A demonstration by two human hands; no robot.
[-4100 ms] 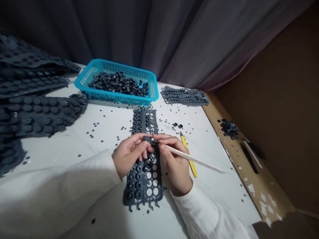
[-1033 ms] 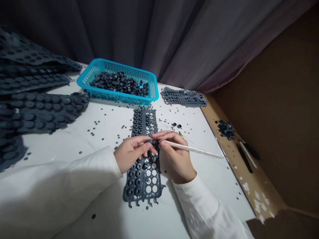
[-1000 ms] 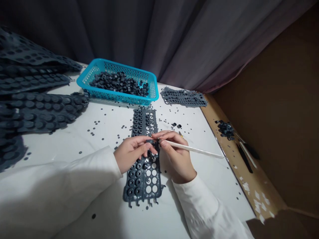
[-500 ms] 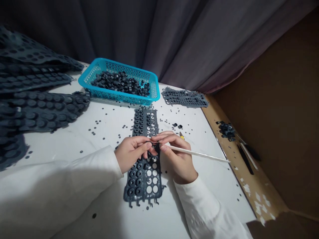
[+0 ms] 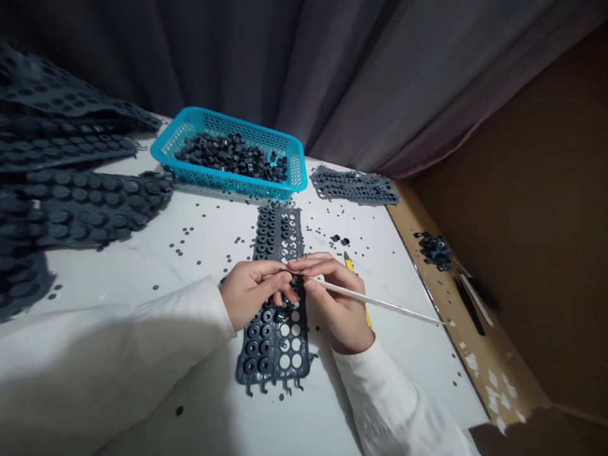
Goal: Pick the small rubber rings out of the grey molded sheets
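Observation:
My left hand (image 5: 254, 294) rests over a dark grey moulded rubber sheet (image 5: 275, 345), its fingertips pinching a small dark rubber piece (image 5: 287, 272) at the sheet. Many of the sheet's rings sit in rows, and some of its holes are bare. My right hand (image 5: 335, 304) grips a thin white stick (image 5: 387, 304) that slants off to the right, and its fingertips meet the left hand's over the sheet. A yellow craft knife (image 5: 355, 272) lies partly hidden beneath my right hand.
A blue plastic basket (image 5: 228, 183) of dark rubber rings stands behind the sheet. Stacked rubber sheets (image 5: 80, 206) lie at left, another sheet (image 5: 354, 185) at back right. Small dark discs litter the white table (image 5: 199, 256). Beyond its right edge, a tan board (image 5: 479, 335) holds loose rings and tools.
My right hand has shifted slightly down and the white stick now tilts more steeply toward the lower right. More of the yellow knife shows. The view has moved a little.

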